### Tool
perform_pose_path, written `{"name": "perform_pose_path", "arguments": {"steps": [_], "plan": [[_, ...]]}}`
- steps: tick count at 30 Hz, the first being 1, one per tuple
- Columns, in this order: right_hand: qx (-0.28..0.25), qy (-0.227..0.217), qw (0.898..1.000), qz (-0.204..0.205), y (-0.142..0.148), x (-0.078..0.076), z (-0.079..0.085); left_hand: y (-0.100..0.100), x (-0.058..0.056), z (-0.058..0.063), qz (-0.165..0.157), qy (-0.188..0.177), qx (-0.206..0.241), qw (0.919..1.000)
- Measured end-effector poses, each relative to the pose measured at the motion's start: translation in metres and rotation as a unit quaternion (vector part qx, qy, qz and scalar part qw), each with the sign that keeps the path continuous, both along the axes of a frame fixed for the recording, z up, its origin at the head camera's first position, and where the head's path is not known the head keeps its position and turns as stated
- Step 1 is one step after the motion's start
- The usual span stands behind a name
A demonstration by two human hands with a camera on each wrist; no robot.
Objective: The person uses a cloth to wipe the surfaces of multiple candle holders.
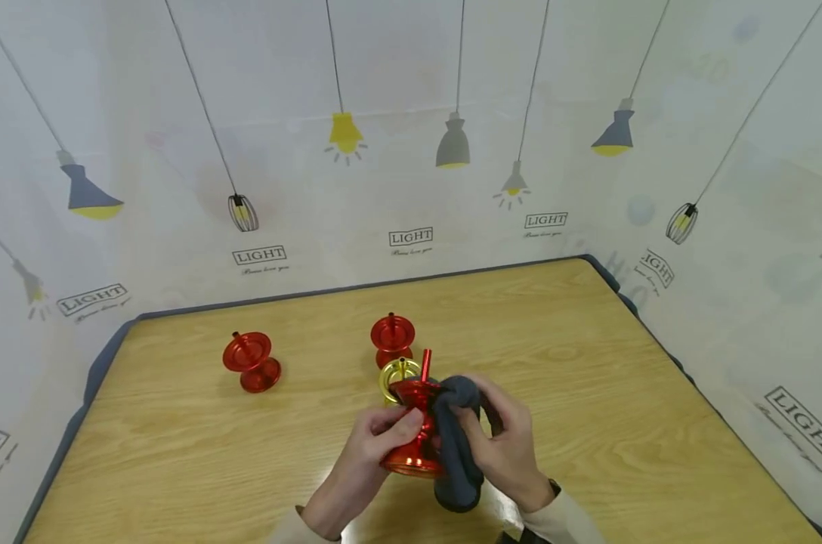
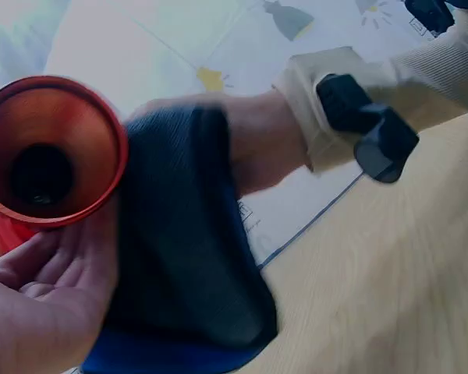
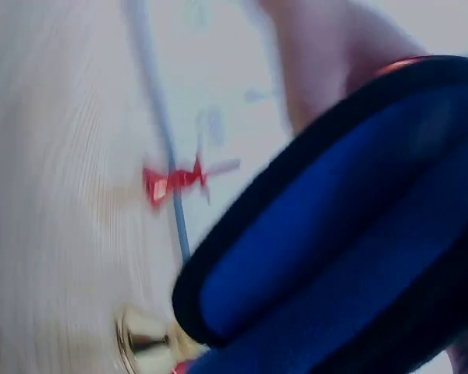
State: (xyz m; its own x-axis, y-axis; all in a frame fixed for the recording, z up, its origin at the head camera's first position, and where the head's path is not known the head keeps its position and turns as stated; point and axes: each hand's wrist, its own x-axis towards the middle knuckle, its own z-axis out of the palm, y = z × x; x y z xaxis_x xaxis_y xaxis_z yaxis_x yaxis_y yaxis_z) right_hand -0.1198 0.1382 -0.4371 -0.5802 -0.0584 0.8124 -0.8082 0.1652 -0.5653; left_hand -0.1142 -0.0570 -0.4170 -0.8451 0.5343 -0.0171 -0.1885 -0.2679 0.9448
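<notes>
My left hand [image 1: 366, 446] grips a shiny red candlestick [image 1: 411, 458] round its stem, held up over the table with its thin tube pointing upward. Its hollow round base [image 2: 93, 128] faces the left wrist camera. In my right hand [image 1: 513, 446] is a dark blue cloth [image 1: 457, 461], pinched between thumb and fingers and lying against the candlestick's right side. The cloth [image 3: 296, 273] fills much of the right wrist view, showing a bright blue inner face and a dark edge. Behind the held candlestick stands a gold candlestick [image 1: 385, 381], partly hidden by it.
Another red candlestick [image 1: 392, 332] stands just behind the gold one. A further red candlestick [image 1: 248, 357] stands alone at the left on the wooden table [image 1: 180, 468]. White walls [image 1: 302, 189] printed with lamps enclose the table's back and sides.
</notes>
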Motion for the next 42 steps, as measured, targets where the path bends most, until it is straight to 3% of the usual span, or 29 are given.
{"name": "perform_pose_path", "arguments": {"steps": [1,3,6,9,12,14,16,18,20,22,23,25,27,30,32,34,36,37,40,42], "plan": [[-0.004,-0.013,1.000,0.003,0.001,0.001,0.000,0.000,-0.001,0.000,-0.018,0.001,0.009,0.9998],[0.007,-0.014,1.000,-0.008,0.005,0.001,0.000,0.001,-0.001,0.000,-0.013,0.025,-0.021,0.9994],[0.058,0.033,0.996,-0.061,0.009,0.000,0.004,0.006,0.001,0.002,0.061,0.064,-0.107,0.9903],[0.102,0.081,0.986,-0.101,0.011,-0.002,0.009,0.011,0.003,0.004,0.145,0.085,-0.173,0.9706],[0.125,0.112,0.980,-0.109,0.011,-0.002,0.011,0.014,0.004,0.006,0.172,0.098,-0.195,0.9607],[0.122,0.119,0.980,-0.102,0.010,-0.002,0.010,0.014,0.003,0.005,0.162,0.101,-0.196,0.9618],[0.103,0.113,0.984,-0.088,0.009,-0.001,0.007,0.012,0.002,0.003,0.138,0.086,-0.168,0.9723],[0.073,0.093,0.990,-0.072,0.009,0.000,0.004,0.009,-0.001,-0.002,0.089,0.048,-0.103,0.9895],[0.039,0.067,0.996,-0.048,0.009,0.001,0.000,0.006,-0.003,-0.006,0.024,-0.004,-0.018,0.9995],[0.016,0.047,0.998,-0.035,0.009,0.001,-0.001,0.004,-0.005,-0.009,-0.037,-0.049,0.047,0.9970],[0.014,0.045,0.998,-0.034,0.009,0.001,-0.002,0.003,-0.005,-0.010,-0.053,-0.056,0.059,0.9953],[0.023,0.052,0.998,-0.042,0.010,0.001,-0.001,0.004,-0.004,-0.008,-0.042,-0.030,0.030,0.9982],[0.053,0.075,0.994,-0.064,0.011,-0.001,0.002,0.006,-0.003,-0.005,0.004,0.023,-0.044,0.9987],[0.089,0.115,0.986,-0.084,0.012,-0.003,0.006,0.010,0.000,0.002,0.083,0.082,-0.162,0.9798],[0.096,0.127,0.983,-0.088,0.011,-0.003,0.007,0.011,0.000,0.003,0.099,0.086,-0.180,0.9748],[0.084,0.118,0.986,-0.078,0.011,-0.002,0.006,0.010,-0.001,0.002,0.082,0.059,-0.142,0.9848],[0.058,0.087,0.993,-0.054,0.011,0.000,0.003,0.007,-0.002,-0.002,0.038,0.017,-0.060,0.9973],[0.041,0.065,0.996,-0.040,0.010,0.001,0.002,0.006,-0.003,-0.005,0.010,-0.003,-0.012,0.9999],[-0.012,0.005,1.000,0.004,0.010,0.003,-0.003,0.003,-0.004,-0.010,-0.068,-0.050,0.085,0.9928],[-0.024,-0.010,1.000,0.008,0.010,0.003,-0.004,0.002,-0.004,-0.009,-0.076,-0.036,0.079,0.9933]]}}
